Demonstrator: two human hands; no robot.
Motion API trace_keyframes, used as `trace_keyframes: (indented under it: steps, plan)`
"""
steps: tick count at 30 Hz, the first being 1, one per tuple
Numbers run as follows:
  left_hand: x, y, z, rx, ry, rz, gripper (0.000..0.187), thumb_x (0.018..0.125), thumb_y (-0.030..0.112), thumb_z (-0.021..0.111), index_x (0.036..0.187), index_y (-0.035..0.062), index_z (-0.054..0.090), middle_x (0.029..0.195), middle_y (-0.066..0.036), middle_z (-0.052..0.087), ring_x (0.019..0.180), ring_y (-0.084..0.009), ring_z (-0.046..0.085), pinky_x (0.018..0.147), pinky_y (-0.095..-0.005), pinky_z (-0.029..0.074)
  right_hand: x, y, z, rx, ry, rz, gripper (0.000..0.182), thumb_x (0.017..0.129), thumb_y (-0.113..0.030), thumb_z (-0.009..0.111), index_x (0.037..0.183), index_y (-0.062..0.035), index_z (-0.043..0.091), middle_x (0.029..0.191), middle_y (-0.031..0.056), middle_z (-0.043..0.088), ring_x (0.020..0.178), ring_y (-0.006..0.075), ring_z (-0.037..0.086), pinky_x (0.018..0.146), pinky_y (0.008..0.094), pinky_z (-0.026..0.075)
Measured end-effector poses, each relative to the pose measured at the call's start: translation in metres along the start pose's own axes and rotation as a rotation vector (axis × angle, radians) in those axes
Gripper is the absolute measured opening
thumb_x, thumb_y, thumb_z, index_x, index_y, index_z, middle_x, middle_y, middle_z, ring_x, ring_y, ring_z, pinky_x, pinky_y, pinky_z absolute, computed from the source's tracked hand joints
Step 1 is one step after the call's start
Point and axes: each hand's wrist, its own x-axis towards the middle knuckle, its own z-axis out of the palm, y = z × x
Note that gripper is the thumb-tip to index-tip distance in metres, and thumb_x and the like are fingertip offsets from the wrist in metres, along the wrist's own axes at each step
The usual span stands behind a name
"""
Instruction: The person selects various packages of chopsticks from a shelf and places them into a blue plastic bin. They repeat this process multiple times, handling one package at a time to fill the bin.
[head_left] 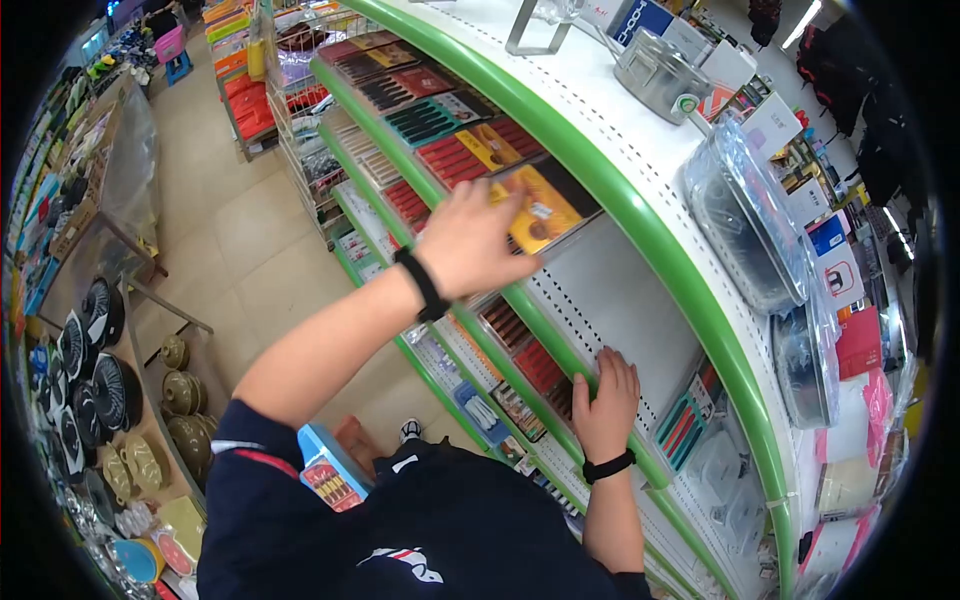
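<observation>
My left hand (470, 238) reaches across to a flat pack with a yellow label (545, 212) on the upper shelf. Its fingers rest over the near part of the pack with the thumb spread away, a little blurred by motion. My right hand (606, 402) lies flat, fingers stretched, on the green-edged front of the same shelf, with nothing in it. Beyond the left hand are similar packs with red sticks (455, 160), which look like chopsticks, and packs with teal sticks (420, 122). Past my right hand lies a pack of coloured sticks (685, 430).
Clear plastic boxes (722, 470) sit at the shelf's near end. Wrapped pans (750, 220) and a metal pot (660, 75) stand on the top shelf (610, 110). A light-blue box (330, 465) shows beside my body. Left across the tiled aisle (240, 240) is a table with crockery (185, 395).
</observation>
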Motion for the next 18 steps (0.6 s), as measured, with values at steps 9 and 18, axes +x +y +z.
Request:
trace_keyframes:
  steps: [9,18]
  plan:
    - [0.128,-0.024,0.090,0.174,-0.275,-0.023,0.079,0.085,0.058,0.068,0.145,0.0068,0.060,0.150,-0.027,0.054,0.138,-0.0479,0.049,0.104,-0.0593,0.050,0.003,-0.014,0.007,-0.092,0.095,0.010,0.050,0.091,-0.032,0.076,0.130,-0.0035,0.064,0.139,0.0180,0.062,0.128,0.0406,0.059,0.105,0.0544,0.047]
    - [0.068,-0.067,0.072,0.246,-0.379,0.028,0.083,0.098,0.069,0.051,0.161,0.0154,0.047,0.169,-0.027,0.032,0.159,-0.0452,0.026,0.128,-0.0566,0.022,0.008,-0.014,0.010,-0.123,0.104,0.014,0.048,0.089,-0.033,0.077,0.127,-0.0047,0.066,0.135,0.0164,0.064,0.125,0.0388,0.061,0.100,0.0516,0.051]
